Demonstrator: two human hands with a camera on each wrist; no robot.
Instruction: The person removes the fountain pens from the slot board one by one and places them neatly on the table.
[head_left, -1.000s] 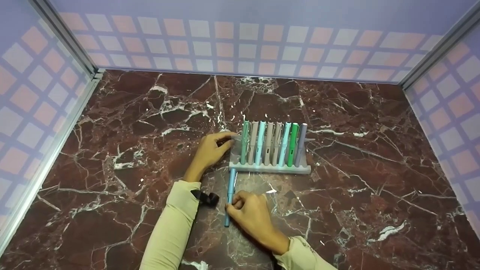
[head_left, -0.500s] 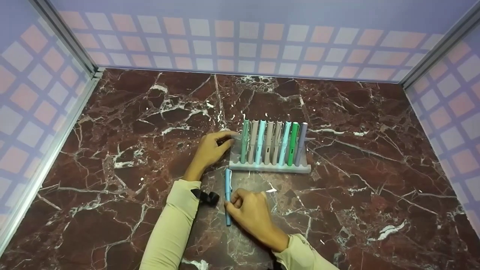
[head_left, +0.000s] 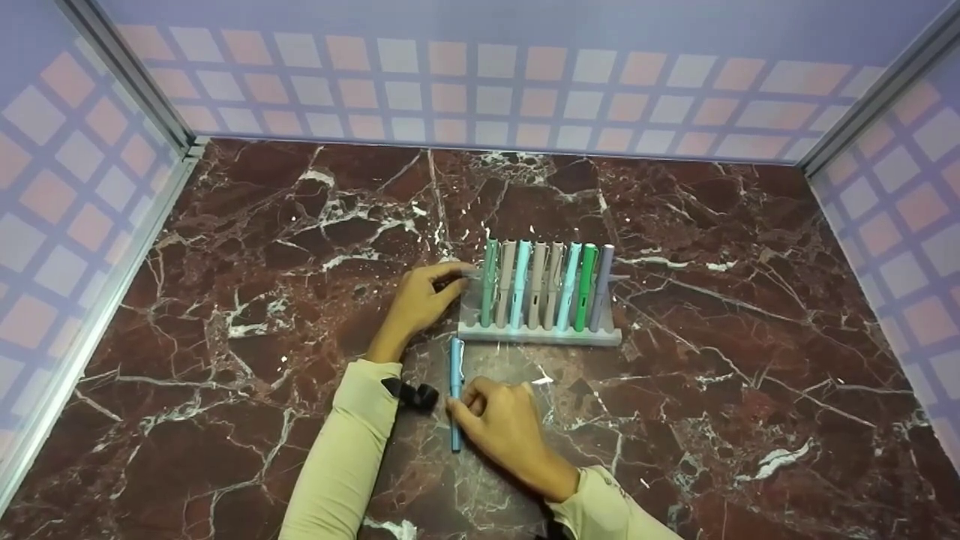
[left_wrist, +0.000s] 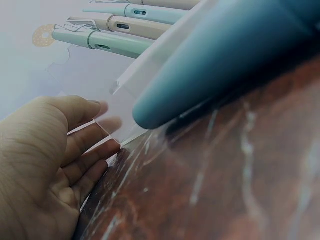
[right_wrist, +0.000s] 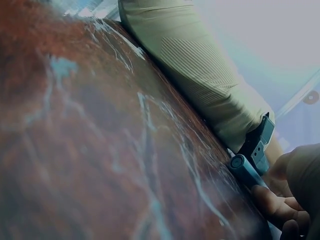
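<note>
A clear pen stand [head_left: 540, 336] holds a row of several upright pens in green, beige, light blue and grey-purple. My left hand [head_left: 424, 300] grips the stand's left side; in the left wrist view its thumb and fingers lie either side of the transparent edge. Just in front of the stand's left corner, a blue pen [head_left: 456, 364] lies lengthwise, clip toward the right. With thumb and fingers, my right hand [head_left: 506, 427] pinches this pen near its lower half. The right wrist view shows the pen's round end [right_wrist: 237, 162] past the fingertips.
Dark red marble tabletop [head_left: 712, 337] spreads around the stand. Checked panels [head_left: 480, 90] wall the back and both sides. The left wrist carries a black camera mount [head_left: 417, 397], close beside the blue pen.
The blue pen's clip end has swung slightly left, off the stand's front corner, between the first two frames. Both hands stay almost in place.
</note>
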